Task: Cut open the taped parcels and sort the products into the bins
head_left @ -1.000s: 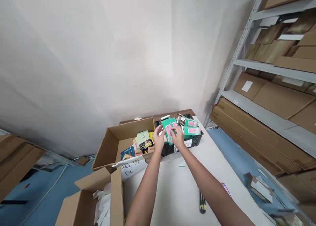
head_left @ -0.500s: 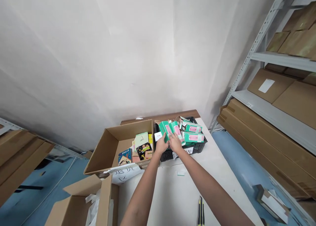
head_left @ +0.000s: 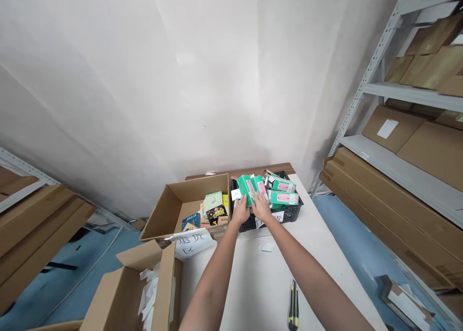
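Both my hands reach far out over the white table (head_left: 253, 278) to a black crate (head_left: 289, 214) heaped with green boxes that have pink panels (head_left: 284, 198). My left hand (head_left: 240, 211) grips the left side of an upright green box (head_left: 246, 191), and my right hand (head_left: 261, 207) lies on the box next to it with fingers curled. A small white label (head_left: 236, 194) shows at the crate's left rim, beside my left fingers.
An open cardboard box (head_left: 181, 205) with several small books stands left of the crate, a paper sign (head_left: 191, 242) on its front. Another open carton (head_left: 126, 292) sits at lower left. A yellow-black utility knife (head_left: 293, 311) lies on the table. Metal shelving (head_left: 398, 152) with flat cartons fills the right.
My hands stayed on the green boxes in the crate and shifted them slightly. The view swung a little, so the crate and cartons sit further right in the picture.
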`<state>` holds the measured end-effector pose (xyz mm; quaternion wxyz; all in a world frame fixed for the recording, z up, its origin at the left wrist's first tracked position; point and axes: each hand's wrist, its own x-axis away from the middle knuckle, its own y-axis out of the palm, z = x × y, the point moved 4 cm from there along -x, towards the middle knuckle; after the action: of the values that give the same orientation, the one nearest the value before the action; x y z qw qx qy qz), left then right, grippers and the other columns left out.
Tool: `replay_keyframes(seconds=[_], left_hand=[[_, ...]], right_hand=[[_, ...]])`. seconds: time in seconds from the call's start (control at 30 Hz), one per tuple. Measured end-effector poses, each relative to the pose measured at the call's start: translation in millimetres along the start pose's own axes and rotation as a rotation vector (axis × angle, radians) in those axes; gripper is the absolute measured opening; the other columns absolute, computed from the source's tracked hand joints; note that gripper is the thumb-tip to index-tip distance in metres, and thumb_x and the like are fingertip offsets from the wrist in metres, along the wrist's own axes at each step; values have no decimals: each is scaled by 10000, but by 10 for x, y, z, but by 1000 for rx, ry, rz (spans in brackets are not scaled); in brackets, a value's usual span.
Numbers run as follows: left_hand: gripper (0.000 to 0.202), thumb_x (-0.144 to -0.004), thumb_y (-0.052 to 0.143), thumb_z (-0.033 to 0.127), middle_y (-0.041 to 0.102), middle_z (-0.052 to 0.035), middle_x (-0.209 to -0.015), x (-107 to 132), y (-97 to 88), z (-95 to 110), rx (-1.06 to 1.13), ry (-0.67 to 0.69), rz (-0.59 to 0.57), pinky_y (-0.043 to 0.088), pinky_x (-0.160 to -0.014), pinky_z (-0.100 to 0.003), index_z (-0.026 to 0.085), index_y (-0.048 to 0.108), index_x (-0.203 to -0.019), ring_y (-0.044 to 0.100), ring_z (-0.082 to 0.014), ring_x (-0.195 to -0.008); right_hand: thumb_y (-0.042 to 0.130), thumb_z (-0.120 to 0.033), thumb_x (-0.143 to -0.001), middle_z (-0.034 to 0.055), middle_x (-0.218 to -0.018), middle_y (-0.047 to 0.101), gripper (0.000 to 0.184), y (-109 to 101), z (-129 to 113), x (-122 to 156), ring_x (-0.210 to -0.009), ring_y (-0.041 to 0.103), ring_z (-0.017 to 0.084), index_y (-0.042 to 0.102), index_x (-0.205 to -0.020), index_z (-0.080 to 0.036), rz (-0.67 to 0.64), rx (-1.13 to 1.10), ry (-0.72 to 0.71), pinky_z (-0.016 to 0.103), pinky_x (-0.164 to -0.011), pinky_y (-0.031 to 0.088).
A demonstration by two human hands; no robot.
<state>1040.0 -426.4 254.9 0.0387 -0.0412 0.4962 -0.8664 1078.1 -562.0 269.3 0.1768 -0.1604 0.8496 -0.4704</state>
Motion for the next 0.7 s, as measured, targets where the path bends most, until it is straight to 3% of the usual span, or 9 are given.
replay_keyframes(seconds=[0.17, 0.3, 0.4, 0.53, 0.7], left_hand=[[790, -894, 506, 199, 328, -133, -1707, 518, -155, 49, 113, 128, 204, 242, -1296, -566, 196, 288, -1654, 192, -290, -1617], [721, -956, 487, 229, 355, -91, -1701, 1155, -549, 59, 179, 227, 406, 249, -1301, -560, 259, 303, -1652, 250, -279, -1601], [678, -982, 489, 248, 367, -68, -1695, 1794, -856, -106, 184, 218, 492, 272, -1297, -553, 285, 331, -1640, 246, -284, -1601], [678, -977, 502, 243, 397, -66, -1678, 2667, -1157, -637, 167, 165, 493, 298, -1293, -524, 278, 337, -1634, 277, -270, -1590], [652, -931, 545, 229, 467, -112, -1628, 3733, -1383, -1707, 130, 13, 412, 332, -1273, -506, 221, 444, -1576, 375, -275, -1541]], right_hand=[[474, -220, -964, 138, -1581, 499, 609, -68, -241, 427, -1519, 373, 305, 482, -1571, -171, 243, -100, -116, 510, -1230, 367], [474, -241, -986, 135, -1592, 476, 580, -236, -647, 821, -1523, 364, 303, 488, -1562, -178, 357, -160, -221, 518, -1228, 390], [485, -238, -989, 111, -1612, 452, 590, -285, -1078, 1162, -1541, 338, 304, 464, -1579, -219, 367, -178, -294, 539, -1239, 379], [495, -232, -987, 110, -1623, 438, 602, -27, -1788, 1587, -1544, 338, 302, 450, -1587, -242, 324, -231, -366, 560, -1248, 364], [526, -211, -952, 137, -1629, 428, 614, 812, -2826, 2143, -1538, 358, 296, 483, -1564, -198, 182, -315, -389, 535, -1252, 367]])
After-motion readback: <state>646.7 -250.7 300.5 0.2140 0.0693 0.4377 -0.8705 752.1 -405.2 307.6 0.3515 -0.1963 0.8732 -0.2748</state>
